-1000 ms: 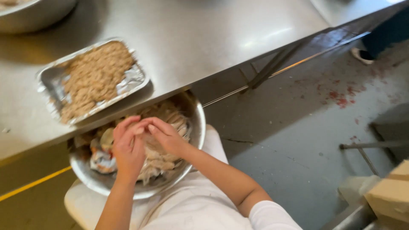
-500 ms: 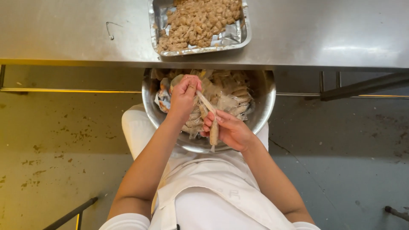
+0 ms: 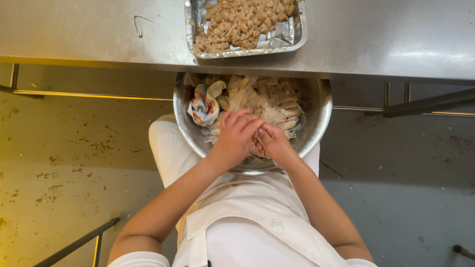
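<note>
Both hands: your left hand [image 3: 236,133] and right hand [image 3: 273,142] now pressed together, lower in bowl [image 3: 316,129].
Strip: pale piece raised earlier, no longer visible.
Fingers: curled; grip cannot be told.

surface: steel table [image 3: 99,34] | on it: foil tray [image 3: 295,35] of browned pieces; small wire hook, perhaps [image 3: 138,25]

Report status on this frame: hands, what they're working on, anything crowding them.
Left hand and right hand pressed together over the metal bowl, closed on a small piece, identity unclear. Bowl on lap, full of shrimp and shells. Foil tray on table, apart.
</note>
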